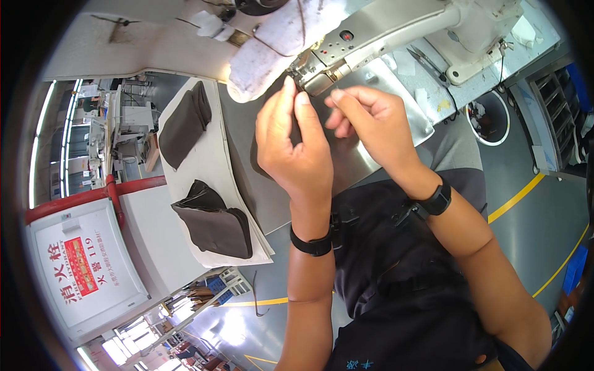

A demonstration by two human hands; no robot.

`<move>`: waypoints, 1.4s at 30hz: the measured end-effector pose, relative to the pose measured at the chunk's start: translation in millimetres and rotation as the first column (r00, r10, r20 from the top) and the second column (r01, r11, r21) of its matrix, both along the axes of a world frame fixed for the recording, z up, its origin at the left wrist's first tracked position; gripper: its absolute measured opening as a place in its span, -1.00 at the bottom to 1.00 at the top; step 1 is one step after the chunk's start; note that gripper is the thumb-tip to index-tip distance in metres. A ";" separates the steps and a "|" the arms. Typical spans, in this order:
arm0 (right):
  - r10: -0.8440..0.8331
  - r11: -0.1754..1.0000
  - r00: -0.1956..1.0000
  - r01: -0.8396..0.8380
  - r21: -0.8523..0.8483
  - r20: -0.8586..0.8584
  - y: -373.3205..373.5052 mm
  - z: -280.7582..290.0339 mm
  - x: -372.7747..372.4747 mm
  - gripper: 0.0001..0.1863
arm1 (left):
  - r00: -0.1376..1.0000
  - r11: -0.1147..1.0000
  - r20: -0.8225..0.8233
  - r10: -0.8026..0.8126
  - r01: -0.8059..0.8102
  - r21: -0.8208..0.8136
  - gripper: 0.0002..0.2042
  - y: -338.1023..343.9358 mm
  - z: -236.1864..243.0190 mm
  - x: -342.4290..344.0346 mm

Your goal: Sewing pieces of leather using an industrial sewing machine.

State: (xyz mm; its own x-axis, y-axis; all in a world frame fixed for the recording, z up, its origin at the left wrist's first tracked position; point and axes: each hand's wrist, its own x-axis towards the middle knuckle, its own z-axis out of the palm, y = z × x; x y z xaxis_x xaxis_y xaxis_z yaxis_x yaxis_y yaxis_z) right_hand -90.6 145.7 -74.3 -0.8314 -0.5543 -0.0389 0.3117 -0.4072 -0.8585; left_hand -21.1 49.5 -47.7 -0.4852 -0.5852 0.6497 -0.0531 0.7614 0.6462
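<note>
My left hand (pixel 291 145) is at the metal needle area (pixel 303 74) of an industrial sewing machine, fingers pinched on a dark fabric piece (pixel 297 127) that is largely hidden behind it. My right hand (pixel 368 123) is just to the right over the steel plate (pixel 411 127), fingers loosely curled and apart, with nothing visible in them. A white padded cloth (pixel 253 68) covers part of the machine above my left hand. On white sheets (pixel 219 179) to the left lie two dark-brown fabric stacks (pixel 182 123) (pixel 216 229).
Scissors (pixel 430 65) lie on the bench at upper right, by a bin (pixel 489 120) with scraps. A metal rack (pixel 554 120) stands at the right. A red pipe (pixel 142 182) and white hydrant cabinet (pixel 90 269) are at the left, with other workstations (pixel 117 123) beyond.
</note>
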 end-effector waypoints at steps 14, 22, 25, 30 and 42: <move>0.175 0.941 0.954 -0.090 0.325 -0.242 20.4 -38.6 -9.4 -0.79 | 0.992 0.972 0.096 0.085 -0.061 -0.228 -0.73 8.0 2.4 -9.1; 0.143 0.966 0.947 -0.070 0.249 -0.289 10.5 -54.3 -3.9 -0.78 | 0.989 0.974 0.128 0.070 -0.040 -0.224 -0.61 -1.6 0.6 10.9; 0.117 0.956 0.955 -0.034 0.290 -0.274 16.8 -40.5 1.8 -0.77 | 0.986 0.979 0.152 0.071 -0.040 -0.198 -0.65 8.7 2.0 41.9; 0.160 0.956 0.935 -0.066 0.286 -0.318 10.6 -34.5 10.6 -0.76 | 0.889 0.902 0.242 0.389 -0.313 -0.297 -0.91 -30.3 1.0 149.3; 0.161 0.968 0.919 -0.076 0.240 -0.360 15.2 -41.9 0.6 -0.78 | 0.701 0.883 0.539 0.468 -0.391 -0.258 -0.49 -76.7 -13.5 233.0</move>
